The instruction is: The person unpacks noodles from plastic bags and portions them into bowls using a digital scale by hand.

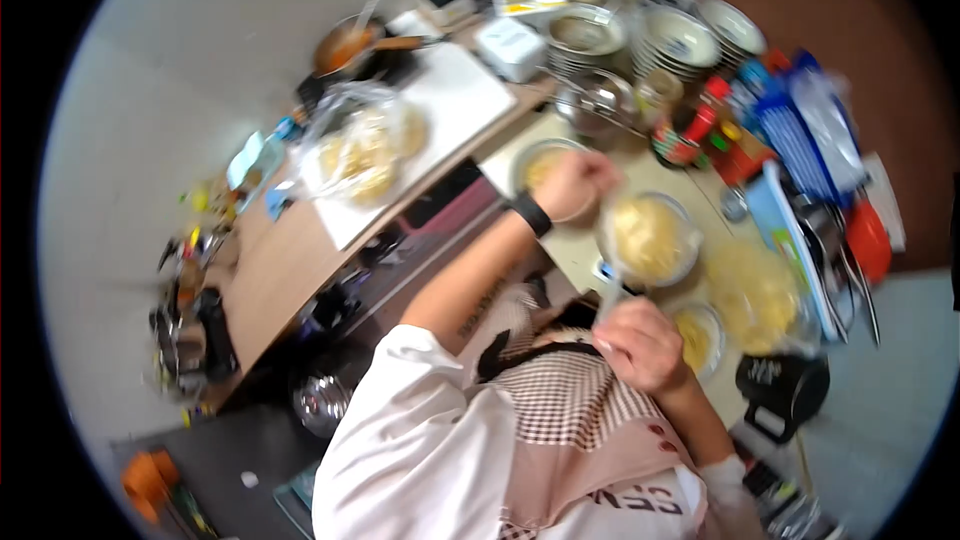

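Cream counter, yellow food under both hands

Right hand (pixel 642 345) closed on blurred pale handle (pixel 611 292); filled bowl (pixel 650 238) just beyond. Left hand (pixel 585 183) over second bowl (pixel 519 172), grip unclear. Left of grips: wooden table (pixel 272 285), white board (pixel 462 90), grey wall (pixel 130 130).

Brown-and-white checked apron (pixel 565 395), white sleeve (pixel 400 420), black wristband (pixel 531 214), seemingly red spatula (pixel 868 242).

The round middle bowl (pixel 690 222) sits upright, holding blurred pale-yellow food (pixel 645 235), with a partly hidden bowl (pixel 518 166) toward ten o'clock, another bowl (pixel 715 335) toward five and a blurred translucent strip (pixel 610 295) toward seven.
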A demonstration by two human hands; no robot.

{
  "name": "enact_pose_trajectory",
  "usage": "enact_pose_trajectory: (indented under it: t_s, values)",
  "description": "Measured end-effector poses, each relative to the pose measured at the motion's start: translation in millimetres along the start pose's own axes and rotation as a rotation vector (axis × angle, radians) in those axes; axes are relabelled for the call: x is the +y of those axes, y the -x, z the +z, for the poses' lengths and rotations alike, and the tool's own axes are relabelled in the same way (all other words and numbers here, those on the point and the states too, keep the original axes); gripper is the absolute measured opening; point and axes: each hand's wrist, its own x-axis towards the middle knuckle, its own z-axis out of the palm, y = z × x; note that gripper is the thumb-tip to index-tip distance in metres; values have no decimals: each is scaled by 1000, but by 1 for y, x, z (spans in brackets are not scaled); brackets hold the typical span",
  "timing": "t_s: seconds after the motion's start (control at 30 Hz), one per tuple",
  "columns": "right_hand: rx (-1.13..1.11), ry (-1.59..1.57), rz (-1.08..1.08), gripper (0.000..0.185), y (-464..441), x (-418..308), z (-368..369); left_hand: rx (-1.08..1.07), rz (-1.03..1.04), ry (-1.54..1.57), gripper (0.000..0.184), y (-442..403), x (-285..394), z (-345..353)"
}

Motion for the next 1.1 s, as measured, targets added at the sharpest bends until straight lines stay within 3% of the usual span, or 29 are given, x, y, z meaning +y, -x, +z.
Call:
enact_pose_trajectory:
  t_s: [0.1,0.13,0.17,0.2,0.27,0.37,0.4,0.5,0.57,0.6,0.63,0.67,0.7,0.73,0.8,0.87,0.9,0.93,0.97,1.0,1.03,1.1]
  values:
    - [-58,-198,86,18,-2,-14,10,-390,76,229,47,62,16,8]
    - [-68,-217,133,17,-1,-15,11,-621,-128,380,54,89,7,17]
    - [-72,-222,180,16,0,-12,12,-747,-43,351,60,111,8,19]
    - [-71,-221,230,15,0,-8,11,-586,107,420,64,132,14,24]
    - [-32,-290,332,18,13,6,13,-524,-6,377,63,148,10,20]
    - [54,-360,466,19,26,23,15,-121,-288,658,54,170,-44,15]
    - [82,-353,494,17,29,25,15,155,-323,730,38,173,-55,-1]
    - [97,-257,590,15,44,37,12,740,-331,626,30,166,-87,-102]
    - [93,-192,629,14,49,43,13,996,-234,260,34,162,-119,-193]
    - [57,-154,611,14,43,44,16,952,-428,8,37,162,-124,-244]
    - [26,-115,598,14,38,43,17,951,-419,-104,38,154,-126,-282]
    - [-3,-73,588,15,33,42,19,944,-388,-488,43,148,-152,-320]
    - [-37,-46,599,15,28,41,22,801,-307,-846,50,136,-159,-350]
    - [-68,-20,615,16,23,38,27,834,-277,-1027,62,124,-181,-360]
    - [-140,41,610,16,10,36,36,510,-660,-1159,69,103,-197,-363]
    - [-212,120,601,17,3,32,37,421,-583,-1436,60,107,-282,-373]
    - [-198,129,617,18,5,33,39,255,-693,-1458,58,102,-285,-384]
    - [-184,149,634,18,6,31,36,235,-536,-1794,50,115,-368,-409]
    - [-170,163,653,16,12,30,32,-60,-520,-1675,44,102,-326,-409]
    - [-128,181,670,14,21,31,27,246,-161,-1715,34,118,-380,-426]
    - [-136,185,729,14,32,32,19,256,222,-1723,32,131,-417,-449]
    - [-29,280,751,14,56,36,-1,280,-210,-1465,48,131,-378,-433]
